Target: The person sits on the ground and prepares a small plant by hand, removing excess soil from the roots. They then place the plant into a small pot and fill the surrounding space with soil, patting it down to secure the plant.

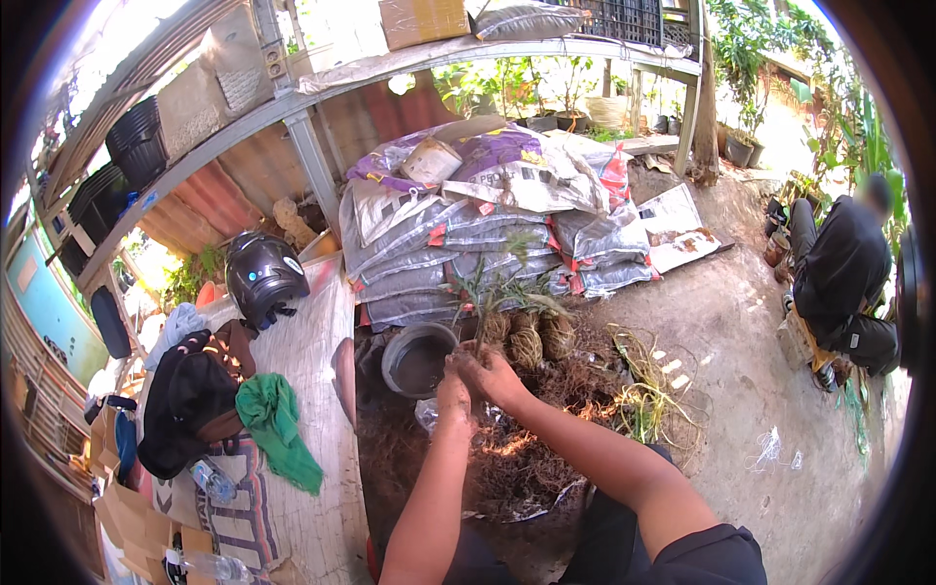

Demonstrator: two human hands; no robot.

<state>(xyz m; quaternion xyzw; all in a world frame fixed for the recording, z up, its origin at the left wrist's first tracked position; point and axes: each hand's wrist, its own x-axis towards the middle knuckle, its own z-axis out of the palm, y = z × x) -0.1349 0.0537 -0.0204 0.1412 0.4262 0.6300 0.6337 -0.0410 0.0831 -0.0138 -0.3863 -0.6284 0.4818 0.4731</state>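
Note:
My left hand and my right hand meet in front of me, fingers closed together round the base of a small leafy plant. Its thin green leaves rise above my fingers; the part inside my grip is hidden. Just beyond my right hand stand several root balls bound with pale fibre. A grey round tub is close by my left hand. Beneath my forearms lies a heap of brown fibrous material, with yellow-green strands spread to its right.
Stacked filled sacks rise behind the plants. On the left, a pale-covered table carries a dark helmet, a green cloth, dark clothing and a bottle. A person in dark clothes sits at the right.

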